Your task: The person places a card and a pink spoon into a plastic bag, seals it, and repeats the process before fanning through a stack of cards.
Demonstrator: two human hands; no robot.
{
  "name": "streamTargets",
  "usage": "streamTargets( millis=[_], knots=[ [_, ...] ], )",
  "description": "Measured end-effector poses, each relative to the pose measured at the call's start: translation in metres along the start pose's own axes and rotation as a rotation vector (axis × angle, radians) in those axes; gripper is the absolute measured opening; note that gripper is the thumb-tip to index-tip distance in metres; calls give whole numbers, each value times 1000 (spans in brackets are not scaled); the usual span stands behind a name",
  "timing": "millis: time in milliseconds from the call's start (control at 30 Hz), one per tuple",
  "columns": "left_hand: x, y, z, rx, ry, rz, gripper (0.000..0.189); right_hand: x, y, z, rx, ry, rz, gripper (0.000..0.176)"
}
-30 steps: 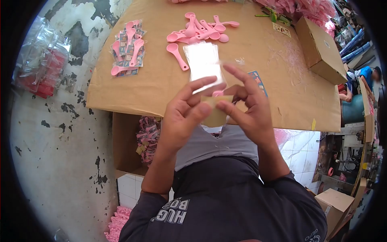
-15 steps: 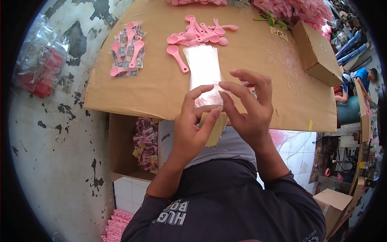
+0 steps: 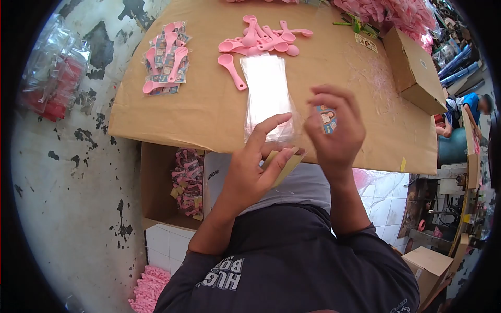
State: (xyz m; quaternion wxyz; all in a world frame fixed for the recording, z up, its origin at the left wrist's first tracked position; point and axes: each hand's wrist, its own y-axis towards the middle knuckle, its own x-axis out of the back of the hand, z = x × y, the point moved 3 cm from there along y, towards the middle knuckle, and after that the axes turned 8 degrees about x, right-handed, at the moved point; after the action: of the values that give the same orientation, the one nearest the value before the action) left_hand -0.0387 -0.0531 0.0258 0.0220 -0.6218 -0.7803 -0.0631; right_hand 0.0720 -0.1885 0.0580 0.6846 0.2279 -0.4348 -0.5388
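My left hand [image 3: 254, 166] pinches a pale yellow slip [image 3: 287, 168] between thumb and fingers at the table's near edge. Its index finger stretches over the lower end of a stack of clear plastic bags [image 3: 266, 96]. To the right, my right hand [image 3: 340, 133] is slightly blurred, its fingers curved and apart with nothing visible in them. A printed card [image 3: 327, 119] shows beside its thumb, partly hidden by the hand. Just left of the bags lies a single pink measuring spoon [image 3: 231, 72], and a loose pile of pink spoons [image 3: 266, 39] is behind them.
Bagged spoons with cards [image 3: 166, 57] lie at the table's left. A cardboard box [image 3: 415, 70] stands at the right, near green-handled snips [image 3: 356, 25] and a pink heap [image 3: 389, 13]. Under the table, an open box [image 3: 159, 182] holds packed spoons. Another person [image 3: 464, 112] sits far right.
My right hand has come away from the left and moved right, beside the printed card. My left hand still holds the yellow slip, now tilted more.
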Motion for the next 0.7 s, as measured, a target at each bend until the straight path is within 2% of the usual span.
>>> streamTargets(
  millis=[33,100,233,300,400,500,567,700],
  knots=[
    [0,0,1,29,-34,8,51,3,1,-7,-1,-3,-4,19],
    [-1,1,5,59,-68,17,51,15,0,-33,-283,432,-307,18],
    [-1,4,10,62,-173,-22,50,32,3,-29,-268,411,-323,16],
    [-3,5,10,96,-206,-17,50,26,8,-4,87,-30,41,17],
    [-5,6,6,72,-226,-8,50,12,5,11,170,-110,107,19],
    [-4,4,4,49,-171,-7,53,2,3,8,232,-180,83,21],
    [-4,2,2,-32,-84,-52,51,-2,3,7,242,-172,85,20],
    [-1,0,3,-62,-48,-74,52,-5,2,10,210,-130,99,17]
  ],
)
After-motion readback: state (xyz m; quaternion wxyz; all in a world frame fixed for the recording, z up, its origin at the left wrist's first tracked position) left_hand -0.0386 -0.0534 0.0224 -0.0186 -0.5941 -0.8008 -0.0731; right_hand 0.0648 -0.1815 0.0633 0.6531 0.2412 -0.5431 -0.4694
